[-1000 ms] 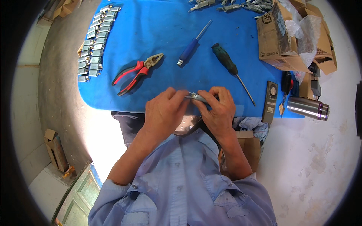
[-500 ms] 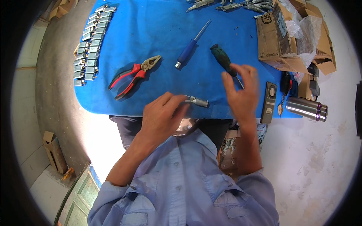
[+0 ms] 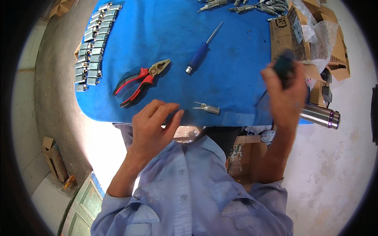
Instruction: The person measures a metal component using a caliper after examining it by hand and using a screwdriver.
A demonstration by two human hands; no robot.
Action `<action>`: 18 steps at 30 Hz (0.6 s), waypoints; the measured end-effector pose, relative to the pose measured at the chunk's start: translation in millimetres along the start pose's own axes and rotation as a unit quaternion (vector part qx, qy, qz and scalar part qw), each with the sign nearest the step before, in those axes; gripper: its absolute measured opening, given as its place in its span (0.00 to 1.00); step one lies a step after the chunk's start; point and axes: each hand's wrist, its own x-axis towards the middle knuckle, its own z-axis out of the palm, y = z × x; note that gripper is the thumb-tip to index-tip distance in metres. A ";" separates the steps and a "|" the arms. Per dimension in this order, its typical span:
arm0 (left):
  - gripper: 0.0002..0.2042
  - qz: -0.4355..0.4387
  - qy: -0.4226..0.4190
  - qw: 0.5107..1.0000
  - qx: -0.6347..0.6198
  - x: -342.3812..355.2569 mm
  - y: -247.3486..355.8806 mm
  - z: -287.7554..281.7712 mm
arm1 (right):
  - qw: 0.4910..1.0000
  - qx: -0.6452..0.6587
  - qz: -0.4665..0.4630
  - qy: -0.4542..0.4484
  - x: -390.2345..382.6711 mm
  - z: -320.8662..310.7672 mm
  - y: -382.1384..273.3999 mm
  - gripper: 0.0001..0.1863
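My right hand [image 3: 286, 101] is raised at the right of the table, fingers wrapped round the dark green handle of a screwdriver [image 3: 284, 67]. Both are smeared by motion, and the thin shaft points down to the left. My left hand [image 3: 151, 122] hovers at the table's front edge, thumb and fingers apart with nothing between them. Just right of it lies a small silver cylindrical part [image 3: 212, 109] with a white end and thin prongs. Farther back rest red-and-black pliers [image 3: 146, 75], jaws toward the upper right, and a blue-handled screwdriver [image 3: 198, 57].
Small silver metal parts [image 3: 94, 58] stand in two rows along the left edge of the blue-covered table [image 3: 134, 31]. Several loose metal pieces [image 3: 271, 7] lie at the back right. An open cardboard box [image 3: 280, 37] with plastic wrap and a steel flask [image 3: 321, 116] are at the right.
My right hand has picked up the green screwdriver and swung right with it. My left hand has drawn back left, away from the silver cylindrical part, which now lies free.
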 end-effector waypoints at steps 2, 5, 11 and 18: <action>0.09 0.004 -0.010 1.000 -0.002 0.0 -0.5 4.6 | 0.967 0.242 -0.059 0.048 -4.2 -9.9 -19.6 0.16; 0.11 0.051 -0.029 0.998 0.022 -1.0 6.8 15.4 | 0.895 0.421 -0.143 -0.034 -2.7 -34.2 -26.8 0.16; 0.11 0.060 -0.033 0.996 0.066 3.2 5.5 41.4 | 0.834 0.511 -0.205 -0.042 -11.3 -16.5 -41.3 0.10; 0.09 0.061 -0.039 0.994 0.079 4.4 0.5 46.0 | 0.815 0.537 -0.213 -0.047 -22.2 21.7 -39.1 0.19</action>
